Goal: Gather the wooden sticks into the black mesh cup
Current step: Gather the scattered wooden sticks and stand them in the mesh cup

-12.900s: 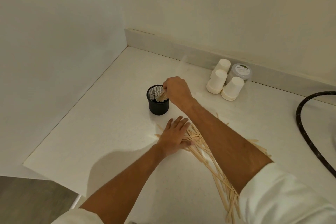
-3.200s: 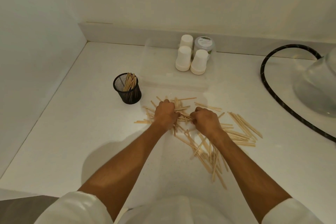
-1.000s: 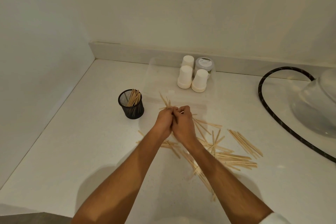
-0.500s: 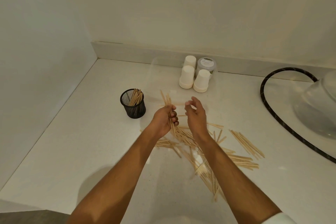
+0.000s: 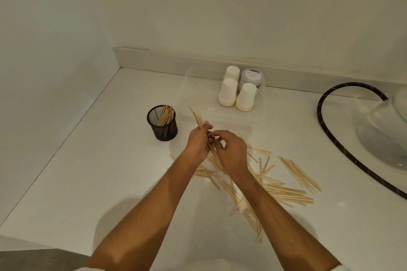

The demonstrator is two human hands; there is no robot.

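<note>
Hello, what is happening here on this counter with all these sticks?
A person is collecting wooden sticks into a black mesh cup, which already holds some. The left hand grips a small bundle of sticks above the white counter, and the right hand reaches in beside it. Many loose sticks lie scattered on the counter.

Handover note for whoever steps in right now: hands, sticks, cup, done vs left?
Left hand grips a bundle of sticks, raised above the counter.
Right hand is at the bundle, fingers curled; grip unclear.
Black mesh cup stands left of the hands, partly filled with sticks.
Left: bundle into the cup, then the loose sticks scattered on the counter.
</note>
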